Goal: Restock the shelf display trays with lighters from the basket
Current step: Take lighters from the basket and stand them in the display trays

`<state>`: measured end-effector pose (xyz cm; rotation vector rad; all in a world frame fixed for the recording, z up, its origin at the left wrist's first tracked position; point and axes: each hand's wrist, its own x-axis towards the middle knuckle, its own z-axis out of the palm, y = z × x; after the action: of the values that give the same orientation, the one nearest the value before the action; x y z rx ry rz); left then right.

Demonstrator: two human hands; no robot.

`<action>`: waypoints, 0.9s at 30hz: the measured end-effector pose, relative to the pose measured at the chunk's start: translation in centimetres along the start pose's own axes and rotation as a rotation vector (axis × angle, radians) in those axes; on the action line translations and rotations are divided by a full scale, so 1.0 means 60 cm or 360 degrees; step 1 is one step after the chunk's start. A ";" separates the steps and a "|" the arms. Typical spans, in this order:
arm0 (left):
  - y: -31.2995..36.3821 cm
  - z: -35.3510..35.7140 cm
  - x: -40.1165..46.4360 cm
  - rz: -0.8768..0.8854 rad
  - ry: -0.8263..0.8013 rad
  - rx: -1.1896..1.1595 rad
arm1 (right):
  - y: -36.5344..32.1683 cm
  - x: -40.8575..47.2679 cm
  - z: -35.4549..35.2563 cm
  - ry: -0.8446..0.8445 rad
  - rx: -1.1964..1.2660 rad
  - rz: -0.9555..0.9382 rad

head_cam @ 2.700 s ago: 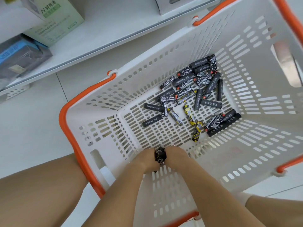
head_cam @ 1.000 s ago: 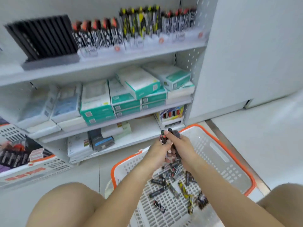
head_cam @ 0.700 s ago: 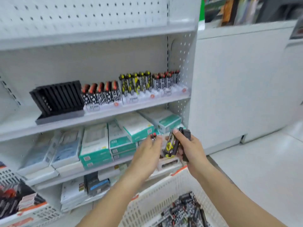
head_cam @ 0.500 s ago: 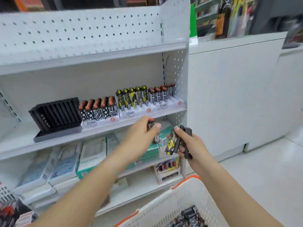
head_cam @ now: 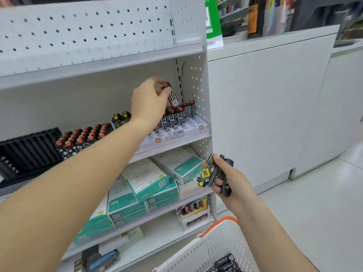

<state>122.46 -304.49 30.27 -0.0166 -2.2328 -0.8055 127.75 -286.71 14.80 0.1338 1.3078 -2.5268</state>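
Note:
My left hand (head_cam: pixel 148 99) pinches a black-and-white lighter with a red top (head_cam: pixel 171 93), tilted, just above the rightmost white display tray (head_cam: pixel 193 128). That tray holds several matching lighters (head_cam: pixel 177 114) at its back; its front slots are bare. My right hand (head_cam: pixel 228 178) stays lower right, closed on a small bunch of lighters (head_cam: pixel 213 172), one yellow-patterned and the others black. The white basket with orange rim (head_cam: pixel 212 246) sits at the bottom, with more lighters (head_cam: pixel 225 263) inside.
On the same shelf to the left stand trays of yellow-topped lighters (head_cam: pixel 120 117) and red-topped star-patterned lighters (head_cam: pixel 83 135), then an empty black slotted tray (head_cam: pixel 27 152). Green-and-white boxes (head_cam: pixel 145 183) fill the shelf below. A white counter wall (head_cam: pixel 265 114) stands right.
I have come up from the basket to face the shelf. My left hand has gone up and right with one lighter to the rightmost tray. My right hand keeps its bunch.

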 end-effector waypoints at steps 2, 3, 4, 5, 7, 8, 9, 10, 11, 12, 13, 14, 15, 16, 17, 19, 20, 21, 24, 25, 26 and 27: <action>0.002 0.015 0.006 0.0006 0.0011 0.0011 | 0.002 0.004 0.000 -0.0013 -0.0013 0.0015; 0.003 0.022 0.009 0.0007 0.0009 0.0022 | 0.001 0.005 0.000 -0.0015 -0.0019 0.0022; 0.004 0.027 0.011 0.0010 0.0011 0.0040 | 0.000 0.006 -0.001 -0.0016 -0.0020 0.0028; 0.005 0.031 0.014 0.0018 0.0017 0.0068 | -0.002 0.007 -0.002 -0.0022 -0.0017 0.0032; 0.005 0.036 0.022 0.0047 0.0011 0.0159 | -0.006 0.007 -0.004 -0.0032 -0.0013 0.0033; 0.003 0.036 0.026 0.0058 -0.0021 0.0213 | -0.007 0.007 -0.004 -0.0033 -0.0008 0.0029; 0.001 0.038 0.029 0.0059 -0.0076 0.0265 | -0.009 0.007 -0.005 -0.0030 0.0005 0.0024; -0.001 0.039 0.031 0.0057 -0.0137 0.0320 | -0.011 0.008 -0.006 -0.0029 0.0024 0.0019; -0.003 0.041 0.031 0.0062 -0.0192 0.0376 | -0.013 0.008 -0.006 -0.0024 0.0043 0.0012; -0.005 0.042 0.029 0.0072 -0.0231 0.0427 | -0.015 0.007 -0.007 -0.0010 0.0059 0.0008; -0.007 0.044 0.026 0.0080 -0.0250 0.0458 | -0.017 0.006 -0.007 0.0008 0.0070 0.0004; -0.010 0.045 0.023 0.0079 -0.0256 0.0469 | -0.019 0.005 -0.007 0.0019 0.0080 -0.0002; -0.013 0.046 0.021 0.0068 -0.0259 0.0467 | -0.021 0.004 -0.007 0.0023 0.0085 -0.0008; -0.016 0.046 0.018 0.0053 -0.0259 0.0457 | -0.022 0.003 -0.007 0.0024 0.0084 -0.0012; -0.019 0.045 0.017 0.0040 -0.0254 0.0446 | -0.022 0.001 -0.006 0.0024 0.0076 -0.0014; -0.021 0.044 0.017 0.0031 -0.0238 0.0443 | -0.023 -0.002 -0.005 0.0011 0.0057 -0.0019; -0.020 0.043 0.017 0.0034 -0.0239 0.0453 | -0.023 -0.003 -0.005 0.0005 0.0052 -0.0020; -0.019 0.043 0.018 0.0042 -0.0243 0.0466 | -0.023 -0.005 -0.004 0.0001 0.0053 -0.0021; -0.015 0.045 0.019 0.0076 -0.0240 0.0488 | -0.025 -0.009 -0.003 0.0013 0.0078 -0.0022; -0.015 0.045 0.020 0.0061 -0.0246 0.0477 | -0.025 -0.010 -0.002 0.0022 0.0091 -0.0019; -0.015 0.045 0.021 0.0034 -0.0255 0.0465 | -0.025 -0.010 -0.002 0.0027 0.0101 -0.0014; -0.014 0.045 0.023 0.0008 -0.0267 0.0474 | -0.024 -0.010 -0.001 0.0027 0.0102 -0.0008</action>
<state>119.49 -303.99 29.33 0.0553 -2.4905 -0.4763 127.87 -285.76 16.02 0.1658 1.2354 -2.5779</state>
